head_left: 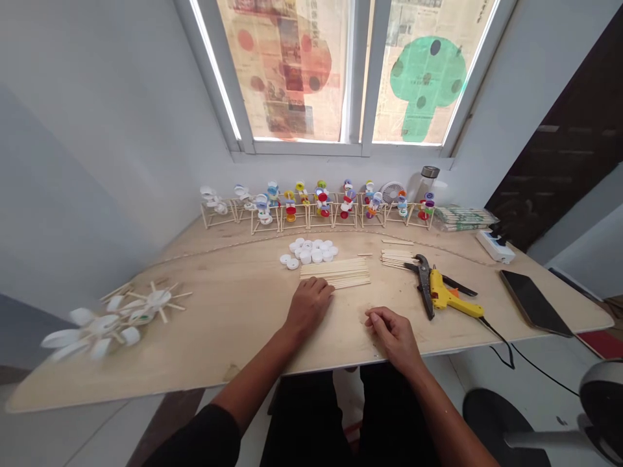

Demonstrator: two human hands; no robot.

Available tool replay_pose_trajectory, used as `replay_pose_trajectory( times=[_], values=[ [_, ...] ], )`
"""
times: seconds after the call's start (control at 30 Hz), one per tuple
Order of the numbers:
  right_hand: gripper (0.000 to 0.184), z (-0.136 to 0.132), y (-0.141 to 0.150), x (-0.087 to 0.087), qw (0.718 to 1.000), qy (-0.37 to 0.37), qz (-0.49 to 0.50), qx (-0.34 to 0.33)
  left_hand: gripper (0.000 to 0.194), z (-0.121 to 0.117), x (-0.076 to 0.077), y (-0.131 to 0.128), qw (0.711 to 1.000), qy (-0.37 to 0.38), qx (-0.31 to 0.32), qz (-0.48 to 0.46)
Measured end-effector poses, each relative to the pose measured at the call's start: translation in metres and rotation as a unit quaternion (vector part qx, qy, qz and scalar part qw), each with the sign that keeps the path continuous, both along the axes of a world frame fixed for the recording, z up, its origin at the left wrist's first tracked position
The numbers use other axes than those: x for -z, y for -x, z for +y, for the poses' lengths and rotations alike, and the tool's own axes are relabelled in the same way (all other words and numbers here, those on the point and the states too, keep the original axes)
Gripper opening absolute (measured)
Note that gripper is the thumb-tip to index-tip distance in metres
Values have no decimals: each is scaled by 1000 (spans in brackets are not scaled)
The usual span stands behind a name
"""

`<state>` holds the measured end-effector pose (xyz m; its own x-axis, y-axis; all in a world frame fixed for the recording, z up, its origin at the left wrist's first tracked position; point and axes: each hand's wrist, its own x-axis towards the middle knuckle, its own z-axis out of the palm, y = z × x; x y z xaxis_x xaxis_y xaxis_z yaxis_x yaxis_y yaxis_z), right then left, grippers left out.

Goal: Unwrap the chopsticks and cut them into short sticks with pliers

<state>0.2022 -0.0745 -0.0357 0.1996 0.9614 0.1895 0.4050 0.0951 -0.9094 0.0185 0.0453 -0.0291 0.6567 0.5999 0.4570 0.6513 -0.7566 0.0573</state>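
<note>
We find the left hand [307,306] resting on the stack of wooden craft sticks [335,272], not gripping; the right hand [395,338] lies empty, loosely curled, near that stack. A row of finished-looking stick-and-cap figures [316,204] stands beyond it, while loose white bottle caps [309,250] remain just behind it.

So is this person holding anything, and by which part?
Nothing looks gripped: the left hand rests against the wooden sticks at their end, the right hand on the tabletop.
</note>
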Motion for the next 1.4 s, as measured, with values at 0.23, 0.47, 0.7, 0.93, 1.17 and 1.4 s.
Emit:
replay_pose_trajectory(
  times=[0.23, 0.47, 0.7, 0.93, 1.17, 1.4],
  values=[
    [30, -1, 3, -2, 1000, 0, -11, 5, 15, 9, 7, -1, 999, -23, 11, 22],
    [28, -2, 4, -4, 1000, -4, 8, -3, 17, 12, 10, -1, 999, -26, 22, 11],
    [25, -10, -11, -19, 999, -43, -7, -12, 19, 11, 10, 0, 1000, -9, 30, 0],
    [20, -20, -91, -40, 927, -150, -285, 193, 22, 12, 6, 0, 999, -2, 42, 3],
    [38, -28, -172, -23, 812, -26, -568, 127, 21, 13, 5, -1, 999, 5, 37, -18],
    [45, -18, -190, -12, 773, 25, -631, 61, 20, 11, 5, -2, 999, 16, 27, -7]
  ],
)
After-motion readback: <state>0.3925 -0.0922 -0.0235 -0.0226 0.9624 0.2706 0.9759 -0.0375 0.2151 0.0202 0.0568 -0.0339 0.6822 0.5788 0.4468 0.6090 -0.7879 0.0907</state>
